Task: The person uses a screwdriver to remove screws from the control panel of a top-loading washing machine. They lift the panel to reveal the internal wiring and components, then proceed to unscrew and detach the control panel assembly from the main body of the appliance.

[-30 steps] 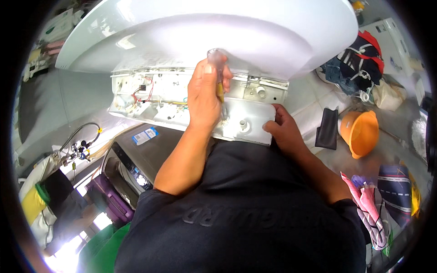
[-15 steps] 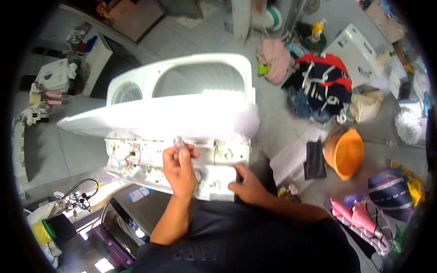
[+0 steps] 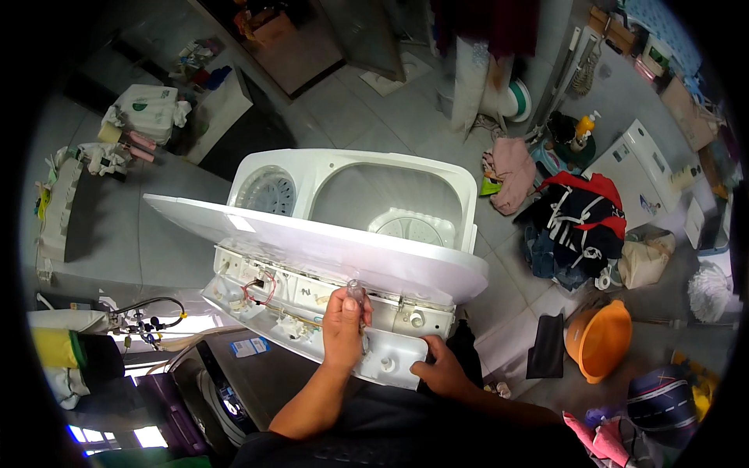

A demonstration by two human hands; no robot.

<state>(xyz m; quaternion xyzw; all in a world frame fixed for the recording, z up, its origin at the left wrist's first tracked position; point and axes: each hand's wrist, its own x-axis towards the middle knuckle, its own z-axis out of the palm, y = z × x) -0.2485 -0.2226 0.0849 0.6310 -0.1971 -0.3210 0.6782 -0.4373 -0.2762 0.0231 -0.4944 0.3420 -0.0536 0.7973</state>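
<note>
A white twin-tub washing machine [image 3: 355,195] is seen in the middle of the view, with its big white lid [image 3: 312,246] lifted toward the person. Under the lid, the control panel [image 3: 312,312] is pulled open, and red and yellow wires [image 3: 261,287] are seen inside it.

The left hand [image 3: 343,331] is closed in a fist around a screwdriver [image 3: 356,295]. Its clear handle is gripped so that the top sticks up at 12 o'clock from the fist. The tool is held right over the open panel. The tip is hidden by the hand, so where it touches cannot be told.

The right hand [image 3: 441,366] is laid at 4 o'clock from the left hand. Its fingers are curled over the lower edge of the panel, and the edge is held there. A round white knob [image 3: 386,363] is seen just beside it.

An orange bucket [image 3: 599,337] is placed on the floor at 3 o'clock from the hands. A pile of clothes [image 3: 577,222] is found at 2 o'clock. A grey machine [image 3: 226,374] with a blue label is seen at 8 o'clock.
</note>
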